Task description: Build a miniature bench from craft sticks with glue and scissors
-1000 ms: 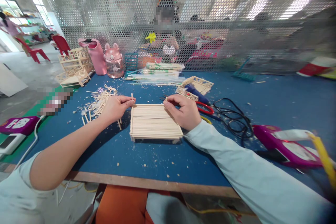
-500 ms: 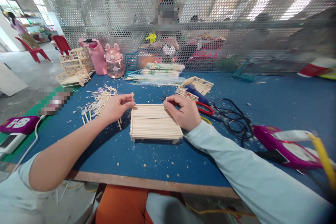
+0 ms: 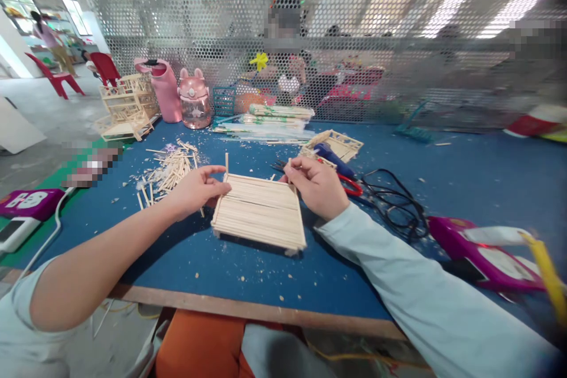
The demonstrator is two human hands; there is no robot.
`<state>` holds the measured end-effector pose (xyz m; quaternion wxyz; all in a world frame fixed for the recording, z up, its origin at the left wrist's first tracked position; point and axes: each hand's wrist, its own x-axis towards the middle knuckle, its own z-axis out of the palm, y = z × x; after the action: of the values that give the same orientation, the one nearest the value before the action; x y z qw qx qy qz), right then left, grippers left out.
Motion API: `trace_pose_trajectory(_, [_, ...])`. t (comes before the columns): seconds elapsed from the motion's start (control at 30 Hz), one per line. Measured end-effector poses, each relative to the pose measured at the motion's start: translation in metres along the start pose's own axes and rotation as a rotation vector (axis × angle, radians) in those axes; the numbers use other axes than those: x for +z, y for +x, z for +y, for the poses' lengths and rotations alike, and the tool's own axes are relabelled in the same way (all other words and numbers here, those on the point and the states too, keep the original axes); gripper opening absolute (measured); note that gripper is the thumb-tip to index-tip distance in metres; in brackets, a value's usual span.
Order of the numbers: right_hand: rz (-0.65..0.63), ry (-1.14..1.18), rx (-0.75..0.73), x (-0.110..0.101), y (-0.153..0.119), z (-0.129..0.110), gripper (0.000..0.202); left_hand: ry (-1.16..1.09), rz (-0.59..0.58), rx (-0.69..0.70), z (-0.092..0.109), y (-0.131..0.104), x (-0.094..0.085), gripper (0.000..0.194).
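A small platform of pale wooden sticks (image 3: pixel 257 212) lies slightly turned on the blue table, raised on short feet. A short upright stick (image 3: pixel 227 163) stands at its back left corner. My left hand (image 3: pixel 197 190) has thumb and forefinger around that corner, at the foot of the stick. At the back right corner, my right hand (image 3: pixel 316 184) pinches another short upright stick (image 3: pixel 289 164) between thumb and fingers.
Loose stick pieces (image 3: pixel 177 168) lie left. Behind are stick bundles (image 3: pixel 279 118), a pink bottle (image 3: pixel 166 91), a clear rabbit-eared bottle (image 3: pixel 195 100) and a stick frame (image 3: pixel 339 144). A blue glue gun (image 3: pixel 334 159), black cable (image 3: pixel 394 201) and purple item (image 3: pixel 482 254) lie right.
The platform has turned clockwise, its right side nearer the table's front edge. My right hand has shifted slightly right. The left upright stick now shows more clearly above my left fingers.
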<state>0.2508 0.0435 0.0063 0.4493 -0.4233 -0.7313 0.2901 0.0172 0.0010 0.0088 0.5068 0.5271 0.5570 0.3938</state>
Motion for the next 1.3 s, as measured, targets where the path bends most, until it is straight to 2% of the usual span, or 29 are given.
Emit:
trace_pose_trajectory(0.13, [0.007, 0.147, 0.108, -0.010, 0.004, -0.001, 0.025, -0.129, -0.035, -0.081, -0.001, 0.002, 0.000, 0.037])
trace_pose_trajectory(0.3, [0.054, 0.166, 0.097, -0.015, 0.010, 0.010, 0.024, -0.218, -0.070, -0.088, -0.005, 0.005, 0.000, 0.024])
trace_pose_trajectory(0.53, [-0.101, 0.169, 0.125, -0.005, 0.006, 0.009, 0.024, -0.237, -0.128, -0.052, -0.010, 0.009, 0.001, 0.024])
trace_pose_trajectory(0.83, [-0.110, 0.106, 0.128, -0.005, 0.005, 0.007, 0.024, -0.153, -0.094, -0.056, -0.010, 0.009, 0.000, 0.043])
trace_pose_trajectory(0.93, [-0.115, 0.098, 0.139, -0.004, 0.004, 0.005, 0.024, -0.043, -0.075, -0.004, -0.008, 0.007, -0.002, 0.052])
trace_pose_trajectory(1.03, [-0.134, 0.128, 0.168, -0.002, 0.003, 0.002, 0.022, 0.226, -0.014, 0.135, -0.005, 0.004, -0.004, 0.062])
trace_pose_trajectory(1.13, [-0.147, 0.151, 0.199, 0.000, 0.003, 0.001, 0.022, 0.443, 0.061, 0.258, -0.003, 0.002, -0.004, 0.059])
trace_pose_trajectory(1.3, [-0.152, 0.136, 0.206, 0.002, 0.001, 0.002, 0.022, 0.502, 0.065, 0.289, -0.003, 0.001, -0.002, 0.055])
